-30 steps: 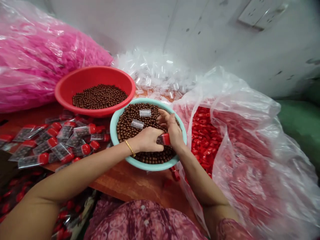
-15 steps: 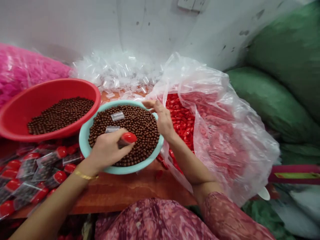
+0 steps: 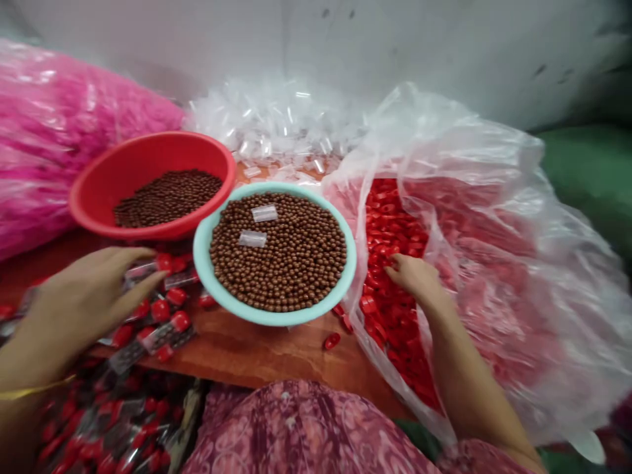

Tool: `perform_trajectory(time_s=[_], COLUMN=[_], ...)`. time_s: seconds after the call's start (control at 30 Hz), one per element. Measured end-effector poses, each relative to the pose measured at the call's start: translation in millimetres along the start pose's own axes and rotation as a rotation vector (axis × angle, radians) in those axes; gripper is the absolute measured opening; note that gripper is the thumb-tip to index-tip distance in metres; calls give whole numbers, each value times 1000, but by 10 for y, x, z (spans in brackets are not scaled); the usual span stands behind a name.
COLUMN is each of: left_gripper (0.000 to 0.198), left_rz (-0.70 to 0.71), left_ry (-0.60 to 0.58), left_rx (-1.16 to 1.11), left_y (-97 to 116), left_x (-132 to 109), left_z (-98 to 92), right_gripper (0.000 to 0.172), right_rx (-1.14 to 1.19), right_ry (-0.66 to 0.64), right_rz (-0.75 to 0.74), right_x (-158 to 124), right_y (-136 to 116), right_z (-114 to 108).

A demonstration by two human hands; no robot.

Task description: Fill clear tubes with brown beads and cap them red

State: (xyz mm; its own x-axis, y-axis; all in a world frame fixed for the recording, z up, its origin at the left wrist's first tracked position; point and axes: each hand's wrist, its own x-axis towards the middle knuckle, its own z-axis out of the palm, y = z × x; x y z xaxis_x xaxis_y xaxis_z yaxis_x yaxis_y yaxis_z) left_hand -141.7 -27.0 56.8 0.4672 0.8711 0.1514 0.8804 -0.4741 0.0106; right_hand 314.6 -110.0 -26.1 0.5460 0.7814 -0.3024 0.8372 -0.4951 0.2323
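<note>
My left hand hovers with fingers stretched over a heap of clear tubes filled with brown balls and closed with red caps; nothing is in it. My right hand reaches into a clear plastic bag of red caps, fingers curled down among the caps. Between the hands sits a teal bowl full of brown balls, with two empty clear tubes lying on top.
A red bowl with more brown balls stands behind left. A pile of empty clear tubes lies at the back, a pink bag far left, a green sack right. One red cap lies on the wooden table.
My left hand carried the red-capped tube from the teal bowl to the heap on the left and let go. My right hand moved from the bowl's rim into the bag of caps.
</note>
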Motion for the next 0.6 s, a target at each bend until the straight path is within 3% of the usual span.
perform_trajectory(time_s=[0.1,0.17,0.23,0.37,0.5,0.6], left_gripper=[37,40,44,50,44,39], left_rz=[105,78,32,-19,6,46], left_ry=[-80,-222,-263,-247,-344,-390], left_rx=[71,68,51,9,-104,-186], left_y=[423,669,835,924,890,905], left_x=[323,548,740,1003,1180,1269], left_z=[56,174,313,507,551,563], right_gripper=[41,43,40,38,42,39], right_rx=[-54,-67,-59,-45,9,37], right_ry=[-1,26,63,156,241,234], right_rz=[6,15,27,16,28,29], right_x=[49,81,96,93,106,134], right_y=[-39,-45,-56,-108,-159,-168], right_z=[34,69,102,141,170,190])
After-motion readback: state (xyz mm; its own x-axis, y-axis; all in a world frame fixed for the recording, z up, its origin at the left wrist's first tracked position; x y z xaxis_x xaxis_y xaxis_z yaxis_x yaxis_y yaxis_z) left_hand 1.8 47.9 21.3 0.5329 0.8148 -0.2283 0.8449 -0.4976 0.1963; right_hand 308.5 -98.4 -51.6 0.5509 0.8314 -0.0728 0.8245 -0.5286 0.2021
